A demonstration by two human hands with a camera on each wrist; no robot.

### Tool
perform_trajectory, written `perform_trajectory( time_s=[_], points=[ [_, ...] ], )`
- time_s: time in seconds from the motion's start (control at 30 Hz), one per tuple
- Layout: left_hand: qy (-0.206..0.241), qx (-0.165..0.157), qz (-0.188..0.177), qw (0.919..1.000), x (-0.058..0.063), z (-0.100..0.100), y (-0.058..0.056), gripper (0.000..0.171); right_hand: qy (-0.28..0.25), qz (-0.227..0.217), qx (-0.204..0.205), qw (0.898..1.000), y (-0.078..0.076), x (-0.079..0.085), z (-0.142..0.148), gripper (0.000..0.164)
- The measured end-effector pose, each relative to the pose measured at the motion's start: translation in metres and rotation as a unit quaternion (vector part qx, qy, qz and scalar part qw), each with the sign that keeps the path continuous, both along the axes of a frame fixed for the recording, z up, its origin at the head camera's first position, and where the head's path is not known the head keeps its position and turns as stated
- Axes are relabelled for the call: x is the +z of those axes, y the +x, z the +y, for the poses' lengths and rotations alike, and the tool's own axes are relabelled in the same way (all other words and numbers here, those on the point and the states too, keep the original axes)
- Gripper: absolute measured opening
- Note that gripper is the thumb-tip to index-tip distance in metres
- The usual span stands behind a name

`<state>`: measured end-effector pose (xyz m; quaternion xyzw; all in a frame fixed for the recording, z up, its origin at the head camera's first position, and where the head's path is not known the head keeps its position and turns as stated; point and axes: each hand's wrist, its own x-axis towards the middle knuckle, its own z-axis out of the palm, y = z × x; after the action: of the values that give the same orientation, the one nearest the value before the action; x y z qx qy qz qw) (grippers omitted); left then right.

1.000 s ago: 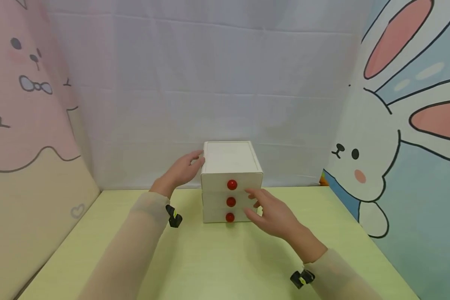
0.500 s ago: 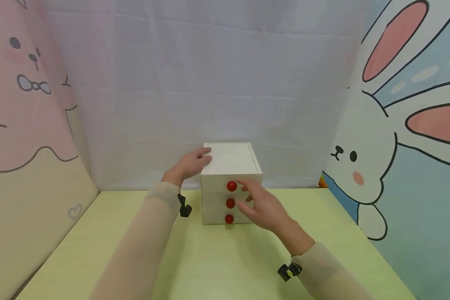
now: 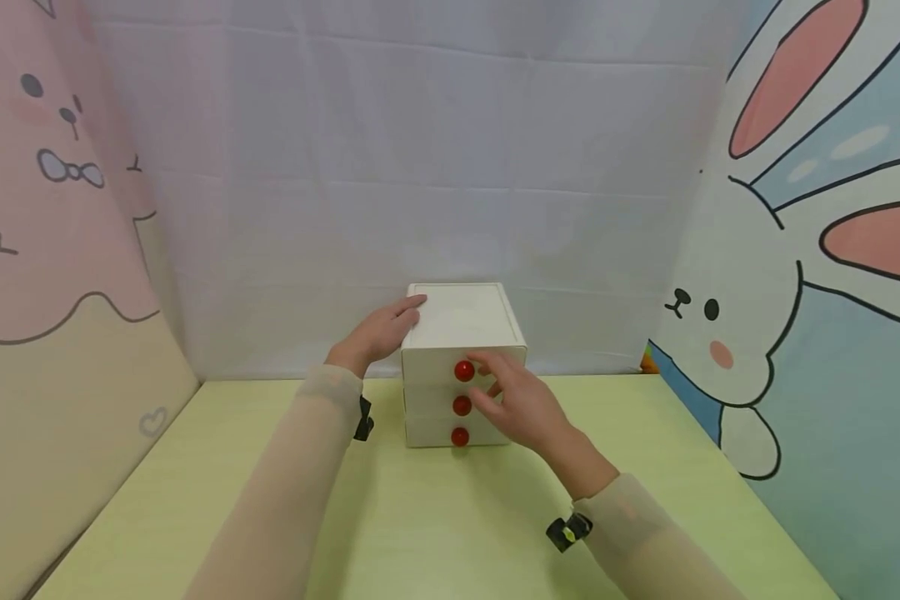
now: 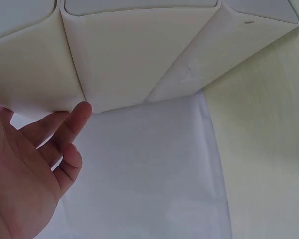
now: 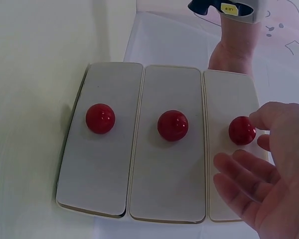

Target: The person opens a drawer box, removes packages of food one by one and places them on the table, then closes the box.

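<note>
Against the white cloth backdrop [image 3: 450,142], on a pale yellow-green table [image 3: 427,533] with faint wood-like grain, stands a small white three-drawer cabinet [image 3: 461,318]. Nearest to writing is a yellow label [image 5: 229,9] on the device at the left wrist, bearing dark marks too small to read. The cabinet looks smooth and matt, boxy, its lid flat with a fine raised border; in the right wrist view the drawer fronts [image 5: 167,186] show rounded corners and narrow dark seams. Each carries one round, glossy red knob, catching small highlights: top knob [image 3: 464,371], middle knob [image 3: 462,406] and bottom knob [image 3: 460,437], in a column. The left hand [image 3: 375,335] rests loosely over the cabinet's left upper edge, digits extended, gripping nothing. The right hand [image 3: 525,407] is at the front, fingers loosely bent, a fingertip just beside the top knob; it is not clasped round it, and whether they touch I cannot tell. Both sleeves [image 3: 270,500] are cream and soft-looking. Cartoon prints cover the side walls, a pink figure with a bow tie [image 3: 71,171] on one, a white rabbit [image 3: 742,333] on the other.
</note>
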<state>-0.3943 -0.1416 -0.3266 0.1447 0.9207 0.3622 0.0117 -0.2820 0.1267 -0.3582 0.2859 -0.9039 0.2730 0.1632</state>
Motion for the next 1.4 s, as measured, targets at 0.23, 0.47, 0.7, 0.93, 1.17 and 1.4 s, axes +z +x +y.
perform_trajectory(
  time_s=[0.23, 0.47, 0.7, 0.93, 1.17, 1.4],
  points=[
    [0.015, 0.012, -0.003, 0.9998, -0.004, -0.002, 0.0, 0.053, -0.002, 0.022, -0.003, 1.0, -0.005, 0.0, -0.004, 0.046],
    [0.034, 0.018, -0.013, 0.9992, -0.006, 0.003, 0.002, 0.052, 0.007, 0.02, -0.005, 1.0, -0.007, 0.0, -0.003, 0.043],
    [0.03, 0.018, -0.009, 0.9994, -0.004, 0.003, 0.003, 0.053, 0.017, 0.029, 0.004, 0.999, -0.01, 0.001, -0.006, 0.039],
    [0.031, 0.019, -0.014, 0.9993, -0.004, 0.001, 0.003, 0.052, 0.018, 0.026, -0.001, 1.0, -0.016, 0.004, -0.011, 0.035],
    [0.039, 0.016, -0.015, 0.999, -0.001, 0.002, 0.002, 0.053, 0.002, 0.011, -0.008, 1.0, -0.022, 0.005, -0.016, 0.032],
    [0.043, 0.013, -0.019, 0.9988, -0.003, 0.001, 0.003, 0.053, -0.002, 0.004, -0.01, 1.0, -0.022, 0.001, -0.018, 0.032]
  ],
)
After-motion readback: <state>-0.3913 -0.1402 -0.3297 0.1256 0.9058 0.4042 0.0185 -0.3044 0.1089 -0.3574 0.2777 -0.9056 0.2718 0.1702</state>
